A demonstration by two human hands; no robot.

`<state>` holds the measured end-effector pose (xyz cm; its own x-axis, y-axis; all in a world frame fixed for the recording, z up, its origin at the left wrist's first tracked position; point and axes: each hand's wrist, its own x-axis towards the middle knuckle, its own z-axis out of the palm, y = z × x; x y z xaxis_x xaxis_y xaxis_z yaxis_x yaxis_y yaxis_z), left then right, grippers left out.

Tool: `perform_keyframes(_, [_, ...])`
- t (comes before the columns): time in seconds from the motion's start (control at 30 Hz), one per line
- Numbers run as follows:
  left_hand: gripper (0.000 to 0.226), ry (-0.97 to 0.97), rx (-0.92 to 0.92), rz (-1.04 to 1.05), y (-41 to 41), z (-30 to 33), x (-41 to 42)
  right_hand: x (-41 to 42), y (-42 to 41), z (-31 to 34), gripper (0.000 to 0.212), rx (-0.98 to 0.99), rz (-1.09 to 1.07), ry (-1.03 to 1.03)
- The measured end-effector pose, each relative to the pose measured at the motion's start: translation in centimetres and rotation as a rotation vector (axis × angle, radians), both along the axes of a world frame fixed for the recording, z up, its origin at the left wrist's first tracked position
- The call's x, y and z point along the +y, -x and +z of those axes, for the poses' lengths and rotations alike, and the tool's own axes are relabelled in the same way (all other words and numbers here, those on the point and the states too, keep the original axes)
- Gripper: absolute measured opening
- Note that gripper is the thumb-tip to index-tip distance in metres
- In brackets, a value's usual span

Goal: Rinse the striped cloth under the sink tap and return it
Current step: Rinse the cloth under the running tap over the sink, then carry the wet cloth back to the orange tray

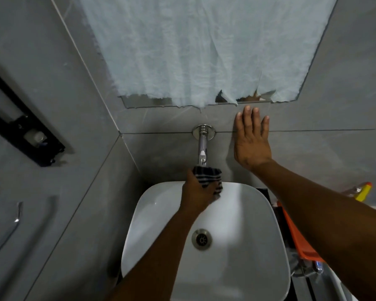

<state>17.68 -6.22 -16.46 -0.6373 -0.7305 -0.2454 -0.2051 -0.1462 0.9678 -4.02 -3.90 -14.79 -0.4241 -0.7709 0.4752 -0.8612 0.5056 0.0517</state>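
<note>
The left hand (195,192) gripped the striped cloth (208,177) directly under the tap (202,148); the right hand (251,142), fingers spread, pressed the wall.

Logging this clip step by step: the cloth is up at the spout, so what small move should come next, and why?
Probably get the water running. The left hand holds the striped cloth right under the tap spout, above the sink, but no stream is visible. The right hand lies flat on the wall, free to reach for a control.
</note>
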Motion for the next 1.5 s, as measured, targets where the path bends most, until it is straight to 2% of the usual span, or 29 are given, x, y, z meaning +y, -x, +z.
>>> perform_keyframes(0.03, [0.015, -0.090, 0.038, -0.038, -0.7, -0.2, 0.2, 0.1, -1.0, 0.4, 0.082, -0.050, -0.017, 0.019])
perform_keyframes(0.07, [0.011, -0.098, 0.045, -0.051, -1.2, -0.5, 0.2, 0.2, -2.1, 0.7, 0.080, -0.117, -0.015, 0.066])
perform_keyframes(0.13, [0.017, -0.062, 0.077, -0.031, -2.0, -0.9, 0.3, 0.8, -4.8, 0.6, 0.071, -0.394, 0.036, 0.195])
perform_keyframes(0.2, [0.021, -0.075, 0.076, 0.008, -2.3, -0.9, 0.5, 2.1, -7.5, 0.2, 0.065, -0.960, 0.124, 0.247])
perform_keyframes(0.23, [0.020, -0.082, 0.069, 0.009, -2.3, -0.9, 0.5, 3.1, -8.9, 0.1, 0.066, -1.272, 0.151, 0.211])
perform_keyframes(0.27, [0.016, -0.083, 0.049, -0.011, -2.3, -0.9, 0.5, 4.0, -9.8, -0.3, 0.067, -1.483, 0.175, 0.118])
perform_keyframes(0.3, [0.013, -0.091, 0.030, -0.039, -2.5, -0.9, 0.6, 5.0, -10.3, -1.0, 0.061, -1.554, 0.218, 0.010])
perform_keyframes(0.37, [0.021, -0.223, 0.061, -0.143, -2.9, -1.8, 0.6, 6.6, -10.6, -2.3, 0.036, -1.480, 0.267, -0.043])
perform_keyframes(0.47, [0.048, -0.760, 0.234, -0.180, -3.9, -3.4, 0.9, 8.5, -8.9, -3.4, 0.009, -1.547, 0.165, 0.074])
perform_keyframes(0.53, [0.056, -0.939, 0.206, -0.187, -3.3, -4.9, 1.5, 10.1, -7.4, -4.0, 0.006, -1.627, 0.148, 0.131])
perform_keyframes(0.6, [0.059, -0.968, 0.115, -0.254, -1.9, -5.7, 2.6, 11.8, -6.1, -4.5, 0.012, -1.640, 0.127, 0.165])
perform_keyframes(0.7, [0.050, -0.967, 0.042, -0.360, 2.0, -5.9, 4.7, 15.2, -4.4, -5.0, 0.016, -1.616, 0.087, 0.251])
perform_keyframes(0.83, [0.025, -0.739, -0.088, -0.472, 9.6, -4.1, 6.8, 20.9, -1.1, -5.9, 0.018, -1.512, -0.129, 0.598])
perform_keyframes(0.93, [0.020, -0.564, -0.207, -0.517, 16.4, -2.3, 8.5, 25.8, 1.6, -7.2, 0.022, -1.594, -0.290, 0.853])
perform_keyframes(1.07, [0.020, 0.024, -0.311, -0.637, 25.7, -3.9, 11.5, 30.3, 4.4, -10.0, 0.021, -1.919, -0.457, 0.972])
perform_keyframes(1.17, [0.031, 0.392, -0.401, -0.787, 30.9, -8.7, 14.0, 30.9, 6.7, -14.0, 0.011, -1.994, -0.661, 0.978])
perform_keyframes(1.23, [0.033, 0.577, -0.468, -0.878, 33.0, -12.9, 15.3, 30.5, 7.8, -17.0, 0.012, -1.995, -0.785, 0.936])
perform_keyframes(1.33, [0.034, 0.758, -0.563, -0.994, 34.5, -18.9, 16.4, 29.5, 9.0, -21.3, 0.030, -1.962, -0.877, 0.800])
perform_keyframes(1.4, [0.037, 0.798, -0.652, -1.084, 34.6, -21.8, 16.8, 29.2, 9.9, -23.5, 0.035, -1.778, -0.882, 0.513])
perform_keyframes(1.5, [0.051, 0.761, -0.717, -1.142, 33.6, -23.1, 17.0, 28.7, 10.7, -23.9, 0.035, -1.457, -0.768, 0.110])
